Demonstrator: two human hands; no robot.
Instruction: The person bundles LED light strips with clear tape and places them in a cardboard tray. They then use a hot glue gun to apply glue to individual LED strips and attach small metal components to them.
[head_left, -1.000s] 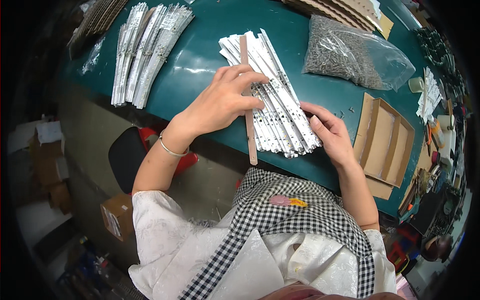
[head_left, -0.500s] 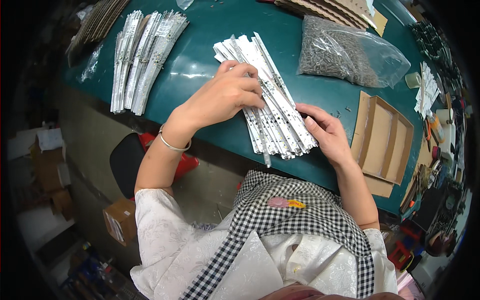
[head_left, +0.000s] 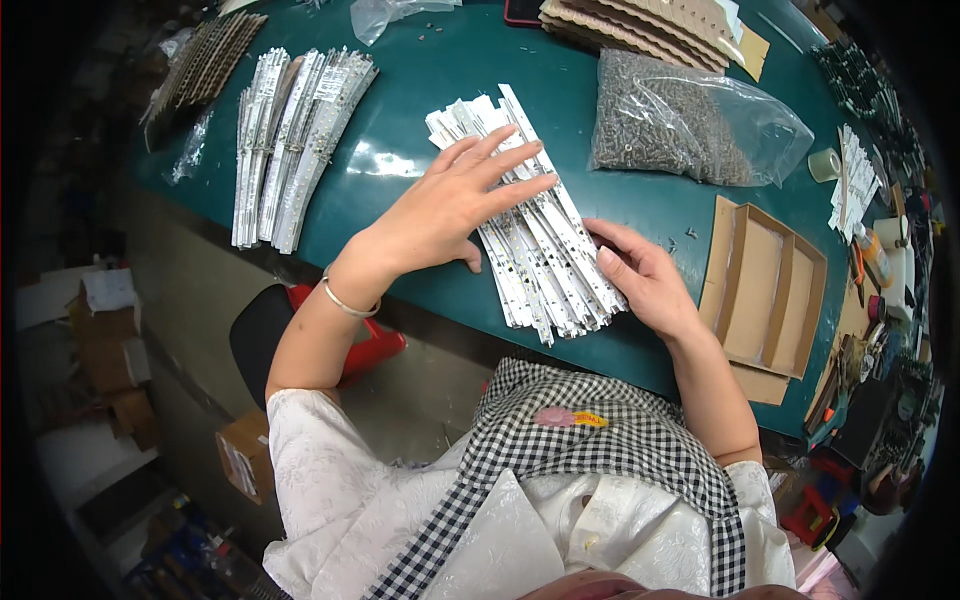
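Observation:
A loose pile of white LED strips (head_left: 545, 262), narrow and dotted with small chips, lies slanted on the green table in front of me. Over its upper part my left hand (head_left: 445, 212) is spread flat, the fingers apart across the strips and the thumb off the left side. At the right edge of the pile my right hand (head_left: 648, 278) is curled, thumb and forefinger against the strips; its other fingertips are hidden.
Bundled strips (head_left: 295, 150) lie at the left. Far right are a clear bag of screws (head_left: 665, 125) and a divided cardboard tray (head_left: 770, 285). Stacked corrugated cardboard (head_left: 640, 30) sits at the back, a tape roll (head_left: 825, 164) at the right. Loose screws (head_left: 690, 233) lie near the tray.
My left hand has opened from curled fingers and now spreads over the pile. The strips lie closer together at their lower end. My right hand stays at the pile's right edge.

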